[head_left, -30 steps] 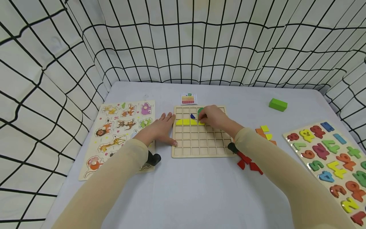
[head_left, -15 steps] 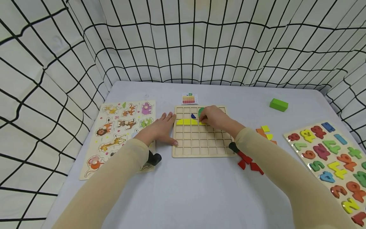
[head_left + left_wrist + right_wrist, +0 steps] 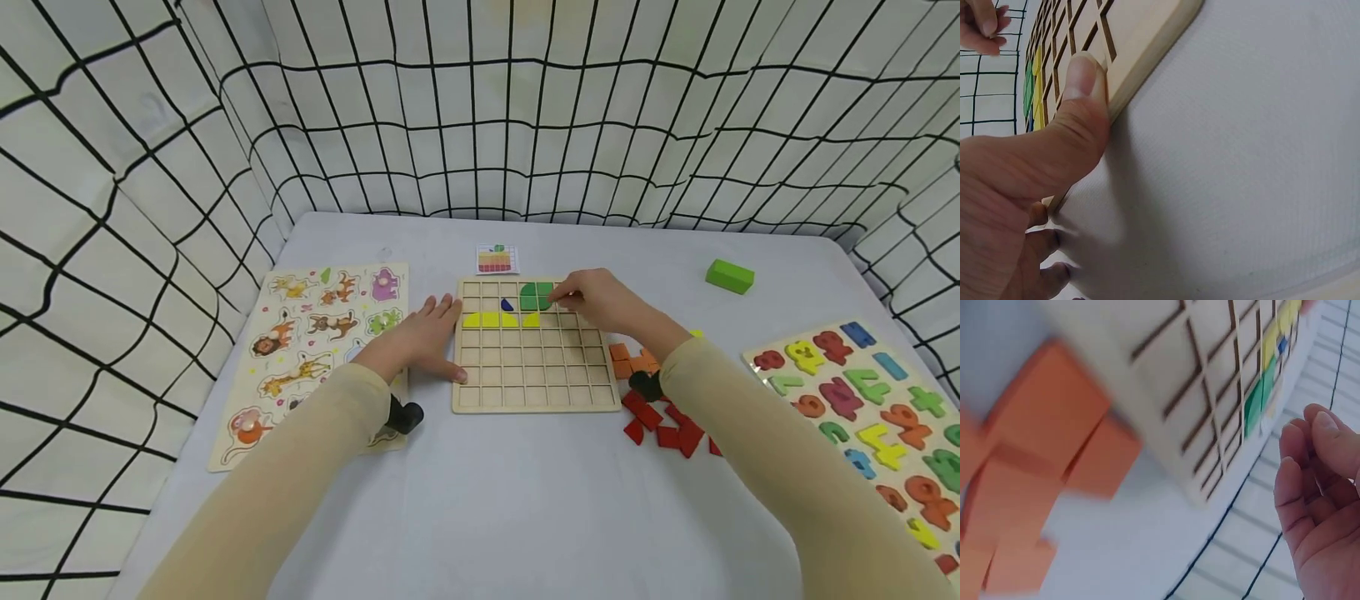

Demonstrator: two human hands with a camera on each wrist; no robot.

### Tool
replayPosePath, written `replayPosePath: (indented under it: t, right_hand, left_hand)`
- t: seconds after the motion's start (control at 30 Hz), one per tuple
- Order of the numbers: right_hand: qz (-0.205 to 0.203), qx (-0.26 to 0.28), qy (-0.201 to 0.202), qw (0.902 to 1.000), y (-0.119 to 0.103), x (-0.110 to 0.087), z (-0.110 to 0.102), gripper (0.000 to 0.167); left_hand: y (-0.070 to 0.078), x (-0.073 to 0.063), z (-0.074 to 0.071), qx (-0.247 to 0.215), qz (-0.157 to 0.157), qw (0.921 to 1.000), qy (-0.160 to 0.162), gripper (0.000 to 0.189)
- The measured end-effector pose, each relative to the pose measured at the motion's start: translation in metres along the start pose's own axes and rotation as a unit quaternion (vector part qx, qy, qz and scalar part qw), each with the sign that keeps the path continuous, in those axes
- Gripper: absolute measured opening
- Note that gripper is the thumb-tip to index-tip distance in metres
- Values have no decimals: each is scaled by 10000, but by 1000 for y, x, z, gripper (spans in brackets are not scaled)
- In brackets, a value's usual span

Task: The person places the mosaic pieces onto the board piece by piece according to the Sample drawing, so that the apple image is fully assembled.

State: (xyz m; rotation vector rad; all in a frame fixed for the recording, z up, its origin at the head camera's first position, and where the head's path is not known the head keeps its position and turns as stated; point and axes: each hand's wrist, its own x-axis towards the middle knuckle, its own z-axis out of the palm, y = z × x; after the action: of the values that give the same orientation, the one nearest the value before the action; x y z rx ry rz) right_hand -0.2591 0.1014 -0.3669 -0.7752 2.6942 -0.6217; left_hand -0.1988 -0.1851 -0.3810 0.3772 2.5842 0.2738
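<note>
One desk (image 3: 480,500) carries three boards: a numeral board (image 3: 858,357) at right, an animal board (image 3: 246,387) at left, and a grid board (image 3: 514,377) at centre. The left hand (image 3: 416,337) is spread, thumb touching the grid board's left edge. The right hand (image 3: 596,298), fingers loosely bent, is at its upper right. One green block (image 3: 730,276): upper right. One card (image 3: 497,258): upper centre. Grid contents: four green pieces (image 3: 528,302), four yellow pieces (image 3: 489,320), one blue piece (image 3: 507,305). Loose red pieces (image 3: 690,437) and orange pieces (image 3: 622,368), right of centre: partly covered, count indeterminable.
</note>
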Motion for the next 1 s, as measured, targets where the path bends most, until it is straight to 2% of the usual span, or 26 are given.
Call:
replayPosePath:
  t: [0.2,0.37,0.5,0.7,1.0]
  right_hand:
    - [540,-85,151,9984,49,-38,-24,27]
    - [1122,-256,-90,9933,91,-73,-33,27]
    - [1416,-263,-338,9890,114,-95,-37,26]
    - [1692,-5,-481,9844,126,-105,-38,28]
    - [1840,-227,-286,9823,127,-104,-36,20]
  left_hand:
    - [-1,2,1,27,-6,10000,-5,121]
    - [-3,4,2,33,-8,10000,12,122]
    - [-2,4,2,26,12,10000,18,121]
    - [-3,4,2,19,3,10000,-8,121]
    - [-3,5,3,-10,-36,10000,-10,121]
